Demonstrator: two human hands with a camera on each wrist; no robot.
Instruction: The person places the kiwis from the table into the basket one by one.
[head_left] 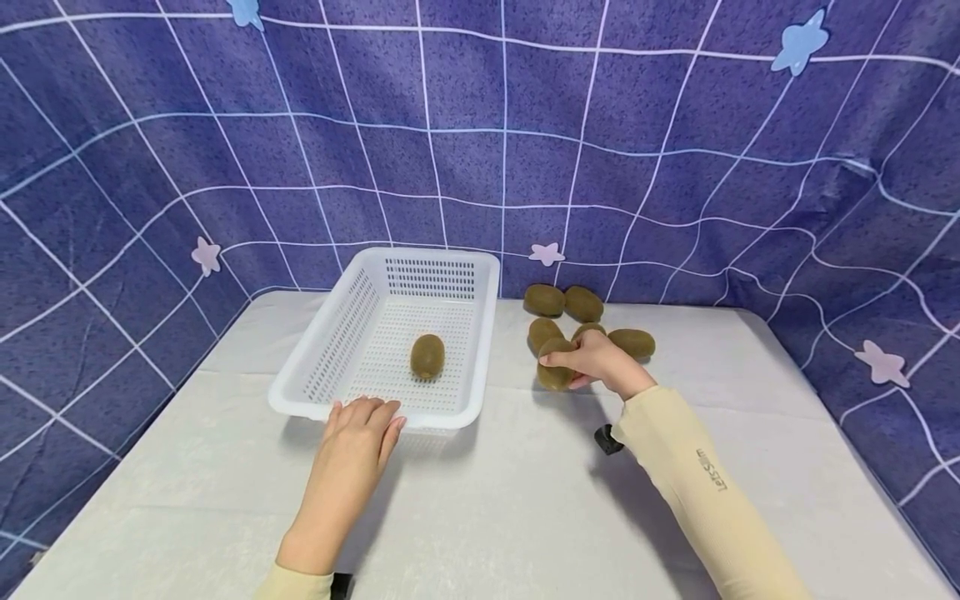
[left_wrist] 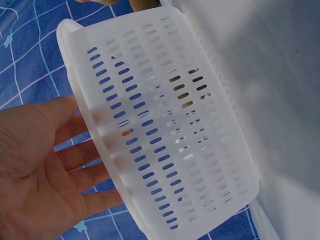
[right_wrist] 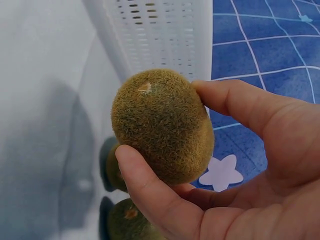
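My right hand (head_left: 600,362) pinches a brown, fuzzy kiwi (right_wrist: 162,125) between thumb and fingers, in front of several other kiwis at the back right of the table. A white plastic basket (head_left: 486,333) with slotted walls stands left of them. One kiwi (head_left: 427,357) lies on its perforated floor. My left hand (head_left: 356,446) rests on the basket's near rim, its fingers reaching over the edge. From the left wrist view, the palm stands apart from the basket wall, and the fingertips are partly hidden behind the rim.
Loose kiwis (head_left: 632,342) lie close together, two of them (head_left: 544,300) near the table's back edge. A white cloth covers the table (head_left: 487,517). A blue gridded curtain (head_left: 465,167) with star shapes rises behind it and at both sides.
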